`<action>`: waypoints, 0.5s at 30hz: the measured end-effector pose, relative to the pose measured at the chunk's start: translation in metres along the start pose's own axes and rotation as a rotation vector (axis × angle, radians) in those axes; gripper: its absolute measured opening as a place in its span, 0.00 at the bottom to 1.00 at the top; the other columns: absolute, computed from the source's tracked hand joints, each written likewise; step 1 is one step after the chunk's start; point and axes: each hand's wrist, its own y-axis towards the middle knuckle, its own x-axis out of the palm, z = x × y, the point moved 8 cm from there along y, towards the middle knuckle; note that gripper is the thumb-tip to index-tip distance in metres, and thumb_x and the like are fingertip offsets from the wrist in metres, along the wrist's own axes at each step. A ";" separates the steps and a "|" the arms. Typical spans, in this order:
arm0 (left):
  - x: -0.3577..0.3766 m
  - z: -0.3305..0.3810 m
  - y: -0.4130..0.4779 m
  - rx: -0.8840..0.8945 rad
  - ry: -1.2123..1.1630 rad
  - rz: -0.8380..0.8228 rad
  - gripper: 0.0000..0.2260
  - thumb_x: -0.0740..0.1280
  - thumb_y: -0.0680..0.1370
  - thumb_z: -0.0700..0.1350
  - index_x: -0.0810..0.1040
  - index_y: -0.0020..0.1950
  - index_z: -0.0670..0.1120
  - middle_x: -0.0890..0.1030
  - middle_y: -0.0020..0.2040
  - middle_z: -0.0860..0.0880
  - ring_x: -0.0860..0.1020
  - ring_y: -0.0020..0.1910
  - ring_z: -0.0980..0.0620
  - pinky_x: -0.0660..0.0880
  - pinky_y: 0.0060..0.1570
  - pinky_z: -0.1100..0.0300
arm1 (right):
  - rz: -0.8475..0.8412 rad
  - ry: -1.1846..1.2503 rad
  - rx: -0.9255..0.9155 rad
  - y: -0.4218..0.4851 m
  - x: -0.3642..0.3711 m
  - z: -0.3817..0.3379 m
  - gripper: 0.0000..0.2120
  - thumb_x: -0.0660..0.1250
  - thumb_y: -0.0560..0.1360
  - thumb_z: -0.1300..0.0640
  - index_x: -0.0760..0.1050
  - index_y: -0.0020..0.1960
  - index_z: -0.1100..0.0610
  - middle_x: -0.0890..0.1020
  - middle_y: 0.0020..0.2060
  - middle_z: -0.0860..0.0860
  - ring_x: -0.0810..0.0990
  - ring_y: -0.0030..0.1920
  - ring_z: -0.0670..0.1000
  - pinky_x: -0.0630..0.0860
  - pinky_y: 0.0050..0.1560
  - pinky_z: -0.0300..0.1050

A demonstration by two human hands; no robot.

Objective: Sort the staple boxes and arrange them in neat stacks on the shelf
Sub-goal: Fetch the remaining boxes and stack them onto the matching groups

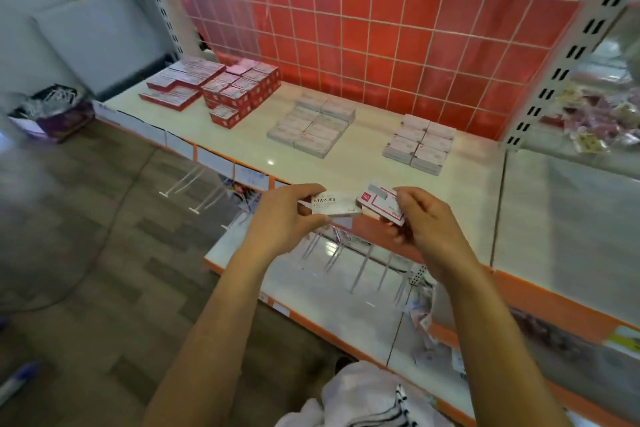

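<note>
Head: left hand (280,220) fingers (304,190) clamp one white box (334,206); right hand (427,220) fingers (410,196), one red box (377,201).

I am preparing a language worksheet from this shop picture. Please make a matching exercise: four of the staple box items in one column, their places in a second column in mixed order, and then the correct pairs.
Column one:
1. box marked STAPLES
2. red and white box
3. red stacks
4. rightmost pale stacks

Column two:
A. far left of the shelf
B. held in the right hand
C. furthest right on the shelf
D. held in the left hand

Pairs: 1-D, 2-B, 3-A, 4-C.
</note>
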 end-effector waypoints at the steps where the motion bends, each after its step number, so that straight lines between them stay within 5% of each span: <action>1: -0.004 -0.002 0.006 -0.004 0.012 0.009 0.22 0.73 0.73 0.46 0.76 0.66 0.48 0.81 0.58 0.50 0.78 0.42 0.60 0.71 0.36 0.77 | -0.025 -0.019 -0.011 0.008 0.006 -0.005 0.10 0.57 0.81 0.56 0.77 0.53 0.54 0.81 0.36 0.53 0.77 0.29 0.47 0.75 0.32 0.40; 5: -0.023 -0.014 0.034 -0.037 0.003 0.034 0.21 0.74 0.73 0.46 0.77 0.65 0.48 0.82 0.57 0.49 0.80 0.38 0.61 0.78 0.42 0.67 | -0.149 -0.032 -0.005 0.044 0.032 -0.022 0.07 0.60 0.80 0.57 0.78 0.52 0.52 0.82 0.43 0.53 0.83 0.36 0.51 0.78 0.38 0.43; 12: -0.038 -0.034 0.070 -0.094 0.033 0.087 0.20 0.74 0.73 0.46 0.77 0.64 0.50 0.81 0.59 0.52 0.78 0.38 0.60 0.73 0.35 0.76 | -0.227 -0.246 0.000 0.094 0.052 -0.029 0.05 0.66 0.76 0.59 0.79 0.51 0.53 0.82 0.42 0.51 0.80 0.41 0.50 0.77 0.41 0.44; 15: -0.041 -0.045 0.080 -0.113 0.031 0.074 0.19 0.73 0.73 0.46 0.77 0.64 0.51 0.81 0.58 0.53 0.78 0.35 0.63 0.74 0.37 0.73 | -0.317 -0.221 0.032 0.102 0.067 -0.027 0.23 0.68 0.73 0.67 0.71 0.63 0.48 0.78 0.47 0.54 0.82 0.41 0.52 0.79 0.38 0.42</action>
